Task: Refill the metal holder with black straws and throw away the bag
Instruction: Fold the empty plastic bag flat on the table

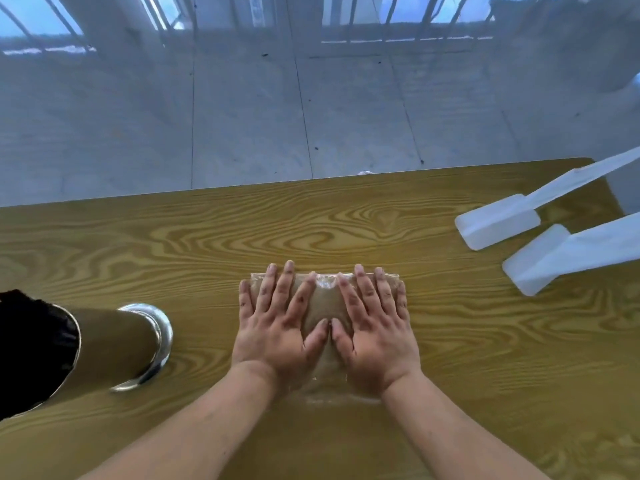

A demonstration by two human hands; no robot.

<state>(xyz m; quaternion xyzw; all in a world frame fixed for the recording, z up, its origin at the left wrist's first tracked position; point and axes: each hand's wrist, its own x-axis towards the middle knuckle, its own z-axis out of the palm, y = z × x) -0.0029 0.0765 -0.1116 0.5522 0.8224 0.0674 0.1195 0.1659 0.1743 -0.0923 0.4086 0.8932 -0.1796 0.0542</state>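
A clear plastic bag (325, 303) lies flat on the wooden table (346, 223), folded into a small rectangle. My left hand (277, 323) and my right hand (374, 323) both press down on it, fingers straight and spread, thumbs touching in the middle. At the left edge stands the shiny metal holder (131, 344), its mirror wall reflecting the wood grain. Black straws (31, 351) fill its top as a dark mass. The holder stands well clear of my left hand.
Two white plastic feet of a stand (498, 223) (554, 261) rest on the table at the right. The table's far edge runs just beyond my fingertips, with grey tiled floor (277, 116) behind it.
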